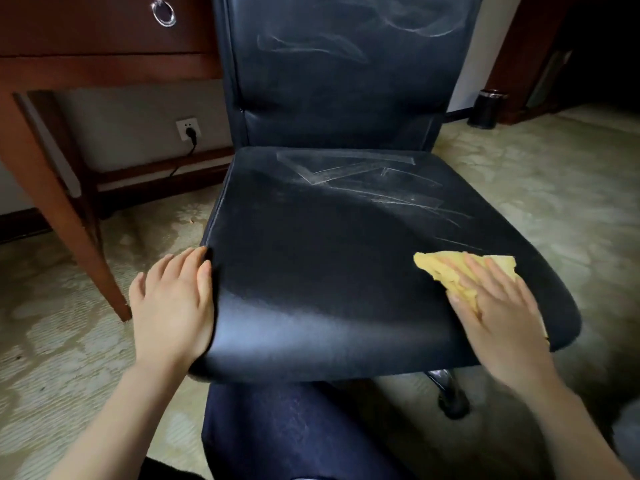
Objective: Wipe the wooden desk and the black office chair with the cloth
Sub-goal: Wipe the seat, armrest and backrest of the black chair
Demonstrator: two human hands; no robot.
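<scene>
Hands are busy at the black office chair (332,244), which stands in the middle of the room with its seat toward us. The right hand (498,303) lies flat on the yellow cloth (446,271), fingers straight and a little apart, pressing it onto the near right part of the seat. The cloth is crumpled and pokes out past the fingertips on the far side. The left hand (173,306) rests on the near left edge of the seat, fingers straight and close together, with the tips just over the seat's rim. Pale streaks show on the far part of the seat and on the chair back. The wooden desk (86,57) stands at the far left, beside the chair, with a shiny ring handle (164,13) on its drawer. A wall socket (187,129) with a black plug sits under the desk. A dark bin (486,109) stands on the floor at the far right. The carpet (554,188) is pale with a flower pattern.
</scene>
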